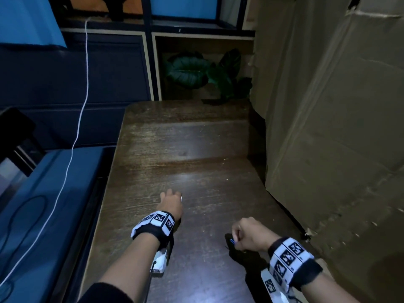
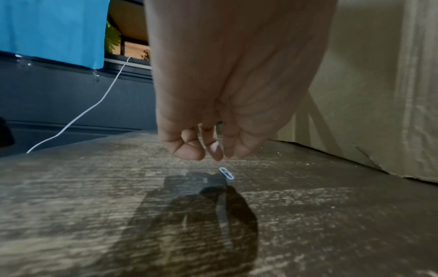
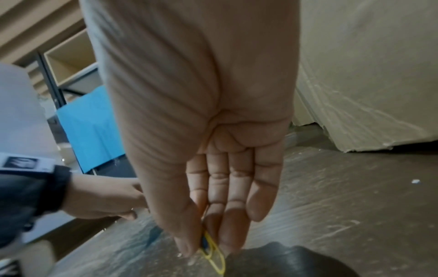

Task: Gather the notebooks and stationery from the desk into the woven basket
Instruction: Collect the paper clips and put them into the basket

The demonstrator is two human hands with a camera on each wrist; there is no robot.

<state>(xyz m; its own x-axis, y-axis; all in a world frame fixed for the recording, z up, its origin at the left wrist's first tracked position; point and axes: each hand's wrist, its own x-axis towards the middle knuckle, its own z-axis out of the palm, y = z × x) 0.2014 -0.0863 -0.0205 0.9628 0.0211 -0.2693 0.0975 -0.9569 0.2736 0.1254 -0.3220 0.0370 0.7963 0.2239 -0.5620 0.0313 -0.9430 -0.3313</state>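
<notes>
A small pale-blue paper clip [image 2: 226, 173] lies flat on the dark wooden desk [image 1: 185, 149]. My left hand [image 2: 212, 152] hovers just over it, fingertips bunched and pointing down, not touching it and holding nothing. In the head view the left hand [image 1: 172, 199] is at the desk's middle, with the paper clip [image 1: 181, 199] at its right edge. Nearer to me on the right, my right hand [image 3: 206, 241] pinches a yellow paper clip [image 3: 215, 260] and a blue one [image 3: 203, 243] between thumb and fingers. In the head view the right hand [image 1: 237, 237] shows a blue tip. No basket is in view.
A big cardboard box [image 1: 328, 117] stands along the desk's right side. A white cable [image 1: 83, 95] hangs to the left over a blue surface [image 1: 43, 204]. Dark shelving with a green plant [image 1: 196, 73] is behind the desk's far end.
</notes>
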